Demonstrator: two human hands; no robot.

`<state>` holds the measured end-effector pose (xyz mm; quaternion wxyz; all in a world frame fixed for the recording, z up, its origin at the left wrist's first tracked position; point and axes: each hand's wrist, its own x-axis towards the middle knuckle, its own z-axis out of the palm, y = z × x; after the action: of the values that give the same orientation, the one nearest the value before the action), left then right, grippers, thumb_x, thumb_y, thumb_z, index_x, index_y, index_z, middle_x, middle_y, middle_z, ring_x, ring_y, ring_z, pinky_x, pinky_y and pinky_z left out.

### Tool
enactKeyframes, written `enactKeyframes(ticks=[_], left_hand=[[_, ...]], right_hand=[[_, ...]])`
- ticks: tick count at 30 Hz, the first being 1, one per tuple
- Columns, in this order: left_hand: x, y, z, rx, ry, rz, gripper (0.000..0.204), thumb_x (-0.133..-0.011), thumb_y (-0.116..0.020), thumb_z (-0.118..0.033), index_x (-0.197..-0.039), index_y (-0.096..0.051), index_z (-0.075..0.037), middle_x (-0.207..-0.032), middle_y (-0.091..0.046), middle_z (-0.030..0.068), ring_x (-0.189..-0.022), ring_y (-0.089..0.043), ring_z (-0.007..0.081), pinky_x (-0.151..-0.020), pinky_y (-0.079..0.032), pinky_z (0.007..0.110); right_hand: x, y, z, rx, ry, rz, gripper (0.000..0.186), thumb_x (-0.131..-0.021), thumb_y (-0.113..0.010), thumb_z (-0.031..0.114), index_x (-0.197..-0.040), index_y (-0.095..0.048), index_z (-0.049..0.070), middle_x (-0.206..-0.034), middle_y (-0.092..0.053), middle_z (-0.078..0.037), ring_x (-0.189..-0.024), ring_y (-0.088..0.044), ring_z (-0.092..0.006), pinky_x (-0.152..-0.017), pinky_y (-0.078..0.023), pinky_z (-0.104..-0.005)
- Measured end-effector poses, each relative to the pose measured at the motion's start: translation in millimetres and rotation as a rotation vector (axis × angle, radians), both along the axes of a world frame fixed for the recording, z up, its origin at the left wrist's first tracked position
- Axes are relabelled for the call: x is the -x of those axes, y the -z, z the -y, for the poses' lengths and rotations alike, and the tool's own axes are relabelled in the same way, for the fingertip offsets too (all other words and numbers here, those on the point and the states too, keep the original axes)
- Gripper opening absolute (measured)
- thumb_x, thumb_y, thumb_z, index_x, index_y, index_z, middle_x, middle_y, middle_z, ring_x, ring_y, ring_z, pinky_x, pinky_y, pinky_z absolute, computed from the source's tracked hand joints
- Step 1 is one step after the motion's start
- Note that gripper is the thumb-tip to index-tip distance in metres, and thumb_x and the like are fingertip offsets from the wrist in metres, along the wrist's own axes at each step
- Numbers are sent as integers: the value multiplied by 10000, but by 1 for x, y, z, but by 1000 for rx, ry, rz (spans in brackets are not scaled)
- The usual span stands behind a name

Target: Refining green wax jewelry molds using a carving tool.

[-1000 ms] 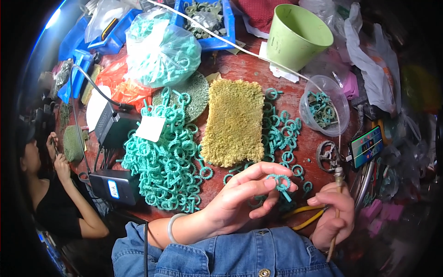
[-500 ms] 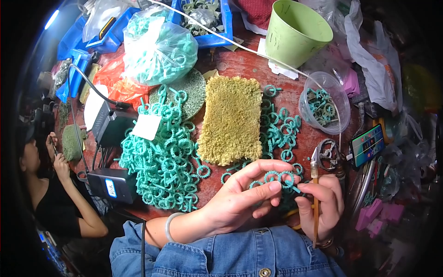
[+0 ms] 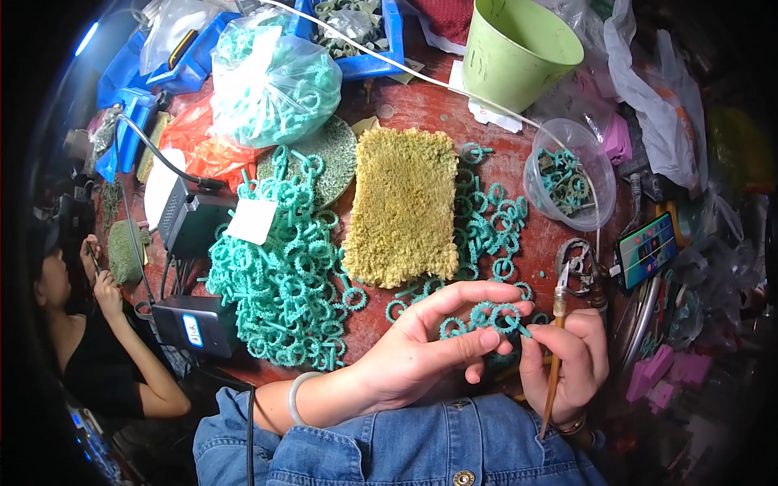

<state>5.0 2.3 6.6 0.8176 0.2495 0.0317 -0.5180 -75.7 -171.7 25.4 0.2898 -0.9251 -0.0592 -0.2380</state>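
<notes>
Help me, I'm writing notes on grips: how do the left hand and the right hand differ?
The left hand holds a cluster of teal rings; the right hand holds a slim brown-handled tool, tip up.
The left hand's fingers stretch rightward; the right hand's fingers curl in.
The left hand has a pale bangle at its wrist; the right hand, a thin band.
Both are ungloved.

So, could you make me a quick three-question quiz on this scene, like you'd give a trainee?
1. Which hand holds the thin wooden-handled tool with a metal tip?
2. True or false: the left hand holds small, toothed teal rings.
3. Fill in the blank: the round, clear plastic tub contains ____ pieces (name two colours).

Key:
1. The right hand.
2. True.
3. Teal and dull green.
</notes>
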Motion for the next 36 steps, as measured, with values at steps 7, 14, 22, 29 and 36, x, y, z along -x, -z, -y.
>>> enactKeyframes(ticks=[7,14,22,29,36], left_hand=[[0,0,0,-8,11,-4,413,-933,-534,-24,-1333,-432,-36,-1300,-523,151,-956,-589,138,-635,-489,214],[0,1,0,-19,16,23,402,-935,-524,-17,-1327,-437,-29,-1291,-527,159,-956,-592,144,-637,-492,219],[1,4,0,-2,19,33,402,-937,-525,-22,-1329,-439,-34,-1289,-527,160,-965,-595,146,-643,-498,224],[1,4,0,-4,19,32,402,-939,-521,-20,-1332,-436,-35,-1292,-525,159,-967,-594,141,-654,-500,229],[1,5,0,7,28,18,436,-929,-529,-4,-1348,-415,-36,-1308,-510,162,-967,-590,136,-662,-502,228]], right_hand=[[0,1,0,-4,-8,3,210,-739,-732,47,-927,-640,30,-777,-482,-68,-630,-499,-209,-541,-420,-300],[0,3,0,-21,-13,-4,211,-734,-734,51,-921,-639,31,-769,-476,-66,-625,-496,-206,-535,-417,-302],[2,3,1,-21,-14,-8,203,-735,-732,53,-915,-643,30,-769,-476,-69,-620,-496,-207,-530,-417,-298],[1,4,0,-20,-15,-2,192,-738,-730,58,-909,-647,30,-769,-477,-69,-623,-499,-207,-533,-420,-297],[1,3,0,-36,-14,-3,192,-728,-731,53,-904,-655,41,-768,-475,-64,-630,-498,-203,-537,-420,-297]])
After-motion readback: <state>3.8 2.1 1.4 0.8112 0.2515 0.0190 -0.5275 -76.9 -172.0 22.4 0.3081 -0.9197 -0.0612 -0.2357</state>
